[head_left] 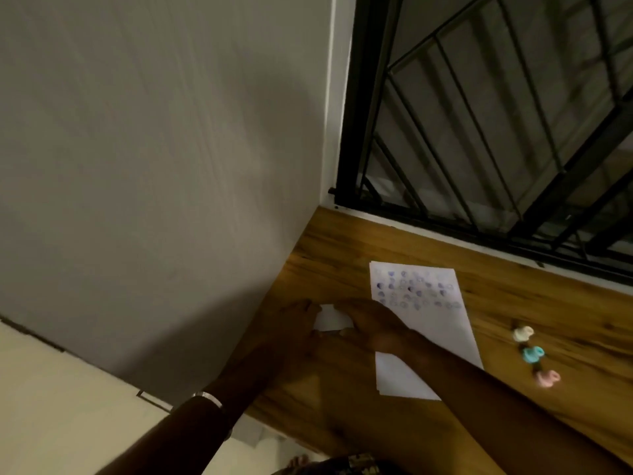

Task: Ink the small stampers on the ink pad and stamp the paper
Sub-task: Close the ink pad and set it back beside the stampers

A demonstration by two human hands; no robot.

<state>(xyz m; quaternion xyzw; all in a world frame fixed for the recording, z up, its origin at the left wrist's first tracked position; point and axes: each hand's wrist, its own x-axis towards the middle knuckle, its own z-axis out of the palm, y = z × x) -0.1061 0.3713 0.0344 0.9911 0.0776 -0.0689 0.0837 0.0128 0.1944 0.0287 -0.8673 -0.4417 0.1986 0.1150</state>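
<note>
A white paper sheet [445, 334] lies on the wooden table [342, 241], and its far half carries several rows of blue stamp marks. Left of the sheet sits a small white flat box [330, 318], apparently the ink pad. My left hand [294, 325] grips its left side and my right hand [373, 325] grips its right side, fingertips on its edges. Three small stampers lie in a row right of the paper, untouched: a white one [522, 333], a teal one [532, 353] and a pink one [547, 378]. The view is dim and slightly blurred.
A grey wall [171, 166] borders the table on the left. A window with a black metal grille [479, 132] runs along the far edge. My right forearm crosses the near part of the paper. A metal bangle [209, 399] circles my left wrist.
</note>
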